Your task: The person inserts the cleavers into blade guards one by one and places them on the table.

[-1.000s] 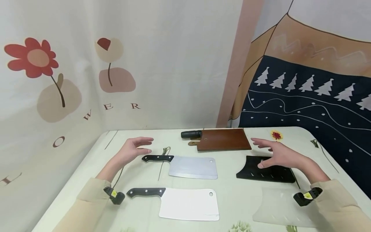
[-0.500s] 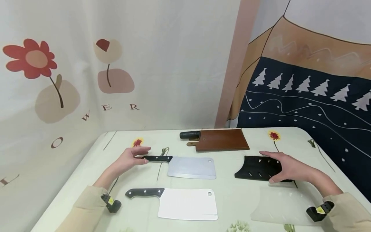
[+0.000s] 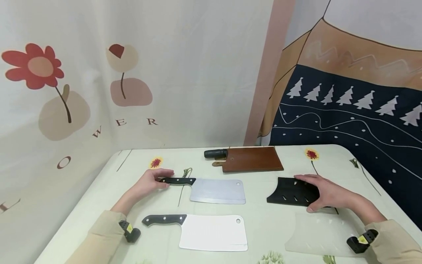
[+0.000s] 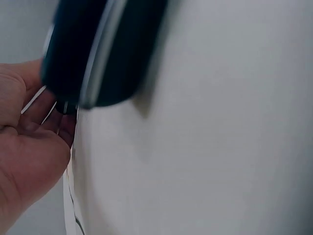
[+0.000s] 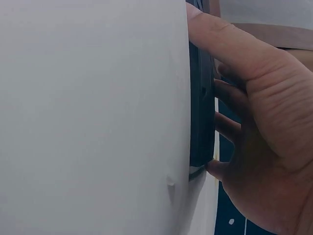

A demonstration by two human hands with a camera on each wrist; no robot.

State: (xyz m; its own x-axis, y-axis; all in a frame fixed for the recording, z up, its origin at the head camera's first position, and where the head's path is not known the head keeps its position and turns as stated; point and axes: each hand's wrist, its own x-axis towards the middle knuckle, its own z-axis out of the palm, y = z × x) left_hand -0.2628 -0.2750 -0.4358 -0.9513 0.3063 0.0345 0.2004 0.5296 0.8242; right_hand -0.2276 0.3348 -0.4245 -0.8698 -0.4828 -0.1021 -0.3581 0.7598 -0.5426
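In the head view a cleaver [image 3: 217, 190] with a grey blade and black riveted handle lies flat on the table. My left hand [image 3: 150, 183] holds the end of its handle between thumb and fingers. The left wrist view shows that hand [image 4: 29, 132] beside a large dark handle [image 4: 102, 54] close to the camera. To the right, a black slotted knife sheath [image 3: 287, 192] lies on the table. My right hand [image 3: 333, 192] spans its right end, fingers at the far edge and thumb at the near edge. In the right wrist view the sheath [image 5: 200, 107] sits edge-on beneath the fingers.
Nearer me lies a second cleaver [image 3: 214, 231] with a white blade, and right of it a translucent sheath [image 3: 319, 234]. Farther back is a brown leather sheath [image 3: 254, 159] with a black handle [image 3: 215, 153] sticking out. Printed curtains [image 3: 197, 73] hang behind the table.
My left hand has lowered onto the grey cleaver's handle and taken hold of it. My right hand has moved down and right onto the black sheath's end, gripping its edges.
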